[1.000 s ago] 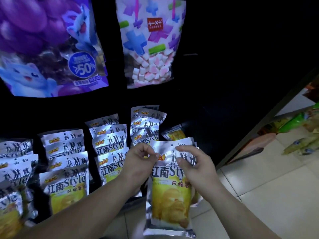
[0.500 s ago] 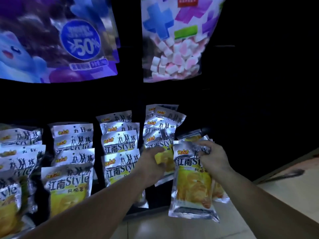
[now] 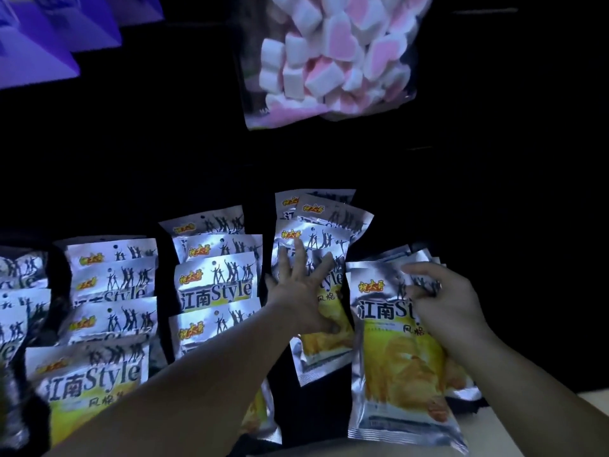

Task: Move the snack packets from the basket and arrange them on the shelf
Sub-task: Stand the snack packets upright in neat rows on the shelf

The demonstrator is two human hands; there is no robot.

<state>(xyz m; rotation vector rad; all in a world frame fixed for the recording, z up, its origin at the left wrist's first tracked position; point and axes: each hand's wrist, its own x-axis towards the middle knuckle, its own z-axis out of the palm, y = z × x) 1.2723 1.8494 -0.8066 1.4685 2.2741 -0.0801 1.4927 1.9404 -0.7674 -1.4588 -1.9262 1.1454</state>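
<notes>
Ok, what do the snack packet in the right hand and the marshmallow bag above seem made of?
Snack packet held by the right hand: probably metallised plastic film, glossy; its silver edges glare and crinkle. Marshmallow bag: seemingly thin clear plastic; pink-and-white pieces show through, with shiny creases.

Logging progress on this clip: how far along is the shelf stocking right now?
Done: several rows of silver-and-yellow snack packets line the dark shelf. In hand: the left hand presses flat, fingers spread, on one row's front packet, while the right hand grips a bunch of packets beside it, not yet placed. Left: that bunch; the basket is out of view, so any remainder is unknown.
</notes>
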